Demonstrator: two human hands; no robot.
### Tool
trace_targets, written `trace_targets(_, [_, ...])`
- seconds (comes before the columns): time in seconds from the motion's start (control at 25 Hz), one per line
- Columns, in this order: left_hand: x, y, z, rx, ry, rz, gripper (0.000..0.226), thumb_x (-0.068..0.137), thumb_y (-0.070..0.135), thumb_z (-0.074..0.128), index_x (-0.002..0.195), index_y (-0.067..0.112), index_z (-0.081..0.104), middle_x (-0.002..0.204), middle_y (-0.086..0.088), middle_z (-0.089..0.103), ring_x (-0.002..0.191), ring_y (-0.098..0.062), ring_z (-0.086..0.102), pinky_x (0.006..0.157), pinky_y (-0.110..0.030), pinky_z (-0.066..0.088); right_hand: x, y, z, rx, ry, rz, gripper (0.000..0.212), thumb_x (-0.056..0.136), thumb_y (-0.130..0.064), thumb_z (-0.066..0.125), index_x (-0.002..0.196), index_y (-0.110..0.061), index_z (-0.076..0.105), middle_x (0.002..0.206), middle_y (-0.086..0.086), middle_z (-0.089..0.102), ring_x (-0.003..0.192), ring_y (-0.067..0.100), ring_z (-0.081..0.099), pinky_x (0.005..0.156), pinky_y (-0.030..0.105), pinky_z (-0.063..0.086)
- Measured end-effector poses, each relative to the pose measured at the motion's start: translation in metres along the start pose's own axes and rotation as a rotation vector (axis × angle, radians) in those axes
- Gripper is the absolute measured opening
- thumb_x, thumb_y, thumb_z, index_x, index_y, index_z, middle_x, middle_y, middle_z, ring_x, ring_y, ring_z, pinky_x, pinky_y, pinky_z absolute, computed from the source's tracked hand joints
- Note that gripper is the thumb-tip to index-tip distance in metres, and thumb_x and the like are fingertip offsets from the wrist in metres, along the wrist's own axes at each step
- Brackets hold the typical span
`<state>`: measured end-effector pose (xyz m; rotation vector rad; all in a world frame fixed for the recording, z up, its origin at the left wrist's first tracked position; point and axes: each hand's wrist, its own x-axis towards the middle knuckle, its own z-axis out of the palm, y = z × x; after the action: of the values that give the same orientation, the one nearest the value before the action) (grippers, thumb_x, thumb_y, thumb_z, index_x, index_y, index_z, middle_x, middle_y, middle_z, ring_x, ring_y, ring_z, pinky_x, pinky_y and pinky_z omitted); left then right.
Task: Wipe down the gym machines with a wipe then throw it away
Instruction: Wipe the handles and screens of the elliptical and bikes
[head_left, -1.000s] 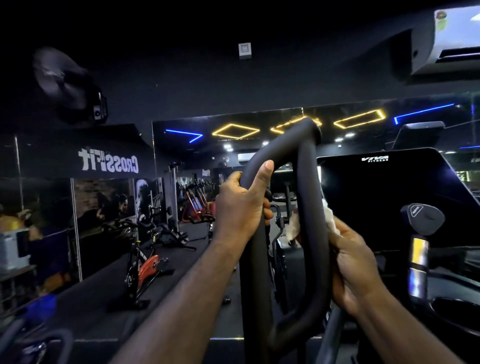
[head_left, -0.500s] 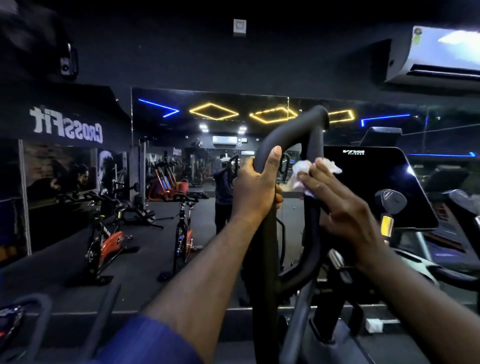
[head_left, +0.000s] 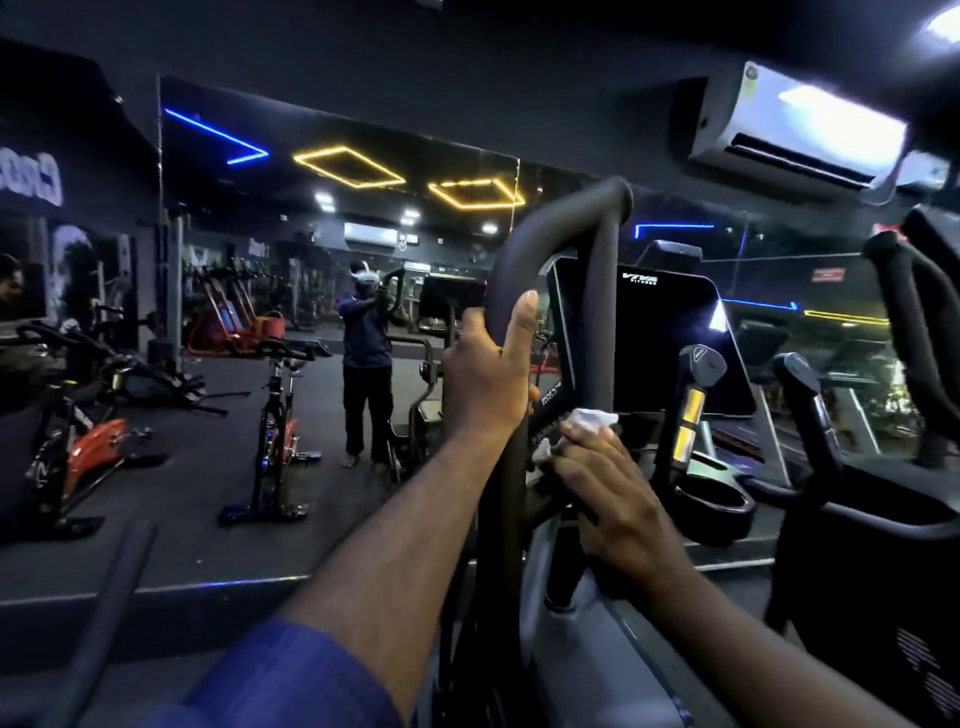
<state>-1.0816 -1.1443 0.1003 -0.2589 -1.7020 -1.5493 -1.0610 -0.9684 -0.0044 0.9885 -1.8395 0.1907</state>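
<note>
Grips the left bar of the handle (head_left: 602, 312) with the left hand (head_left: 485, 374), fingers wrapped round, thumb straight up along it. Just right of and below those fingers, clamps a bunched white wipe (head_left: 592, 418) against the right bar with the right hand (head_left: 613, 499). Past the right fingertips, a dark console (head_left: 654, 338).
</note>
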Motion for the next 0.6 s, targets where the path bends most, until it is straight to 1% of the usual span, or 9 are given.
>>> trace_targets(0.08, [-0.006,-0.001,0.000,0.025,0.014,-0.007,0.066,0.100,0.070,0.050,0.123,0.009,0.059,0.077,-0.005,0.071,0.057,-0.014,0.071,0.053,-0.037,0.060,0.029,0.019,-0.024,-0.012,-0.051,-0.038,0.031,0.095,-0.007,0.059,0.123,0.001,0.069,0.130,0.016,0.066,0.143,0.031,0.049,0.122,0.055,0.034])
trace_targets(0.16, [-0.010,-0.004,0.000,-0.015,-0.004,-0.046,0.067,0.099,0.070,0.050,0.128,0.009,0.057,0.082,-0.008,0.072,0.055,-0.015,0.072,0.048,-0.032,0.057,0.077,0.046,-0.046,-0.042,-0.020,0.048,0.038,0.097,-0.011,0.062,0.134,-0.001,0.065,0.143,0.015,0.061,0.149,0.029,0.042,0.126,0.051,0.027])
trace_targets(0.24, [-0.011,-0.001,-0.003,-0.043,-0.027,-0.063,0.058,0.101,0.067,0.052,0.122,0.013,0.057,0.082,-0.010,0.072,0.053,-0.015,0.072,0.046,-0.031,0.057,0.104,0.061,-0.048,-0.098,-0.062,0.073,0.042,0.101,-0.016,0.060,0.142,-0.007,0.061,0.154,0.010,0.053,0.156,0.025,0.030,0.128,0.051,0.021])
trace_targets(0.28, [-0.011,0.000,-0.005,-0.029,-0.027,-0.050,0.054,0.102,0.065,0.052,0.119,0.014,0.057,0.081,-0.010,0.072,0.053,-0.014,0.072,0.046,-0.031,0.057,0.098,0.063,-0.038,-0.134,-0.101,0.040,0.040,0.102,-0.017,0.059,0.141,-0.007,0.062,0.154,0.010,0.053,0.157,0.025,0.028,0.128,0.053,0.021])
trace_targets(0.32, [-0.011,0.000,-0.005,-0.005,-0.017,-0.027,0.053,0.103,0.064,0.051,0.117,0.013,0.057,0.080,-0.010,0.072,0.052,-0.012,0.071,0.047,-0.031,0.057,0.084,0.060,-0.026,-0.152,-0.108,-0.005,0.037,0.101,-0.017,0.057,0.136,-0.006,0.065,0.149,0.011,0.057,0.156,0.027,0.030,0.127,0.054,0.022])
trace_targets(0.4, [-0.013,0.001,-0.005,0.047,0.006,-0.003,0.050,0.104,0.062,0.050,0.113,0.013,0.058,0.077,-0.009,0.071,0.051,-0.010,0.069,0.048,-0.030,0.056,0.037,0.036,0.000,-0.110,-0.019,-0.008,0.030,0.098,-0.013,0.058,0.123,-0.003,0.071,0.134,0.014,0.066,0.151,0.030,0.039,0.126,0.054,0.025])
trace_targets(0.44, [-0.014,0.002,-0.003,0.047,0.010,-0.006,0.050,0.104,0.061,0.050,0.112,0.012,0.057,0.077,-0.009,0.070,0.051,-0.011,0.070,0.048,-0.032,0.057,0.014,0.018,0.013,-0.058,0.061,0.044,0.029,0.097,-0.008,0.059,0.122,-0.003,0.072,0.131,0.014,0.068,0.150,0.030,0.041,0.126,0.053,0.025])
trace_targets(0.52, [-0.016,0.002,-0.002,0.017,0.007,-0.019,0.050,0.105,0.060,0.050,0.115,0.012,0.058,0.077,-0.010,0.071,0.052,-0.017,0.071,0.050,-0.038,0.060,-0.012,-0.026,0.042,0.060,0.188,0.231,0.036,0.097,-0.006,0.051,0.128,-0.003,0.070,0.136,0.013,0.065,0.150,0.028,0.041,0.126,0.050,0.024])
trace_targets(0.6, [-0.018,0.001,0.000,-0.033,0.011,-0.034,0.050,0.105,0.059,0.052,0.115,0.011,0.059,0.075,-0.010,0.070,0.053,-0.021,0.070,0.051,-0.039,0.060,-0.010,-0.055,0.059,0.164,0.302,0.417,0.039,0.101,-0.012,0.046,0.131,0.000,0.067,0.139,0.014,0.063,0.150,0.028,0.039,0.125,0.050,0.028])
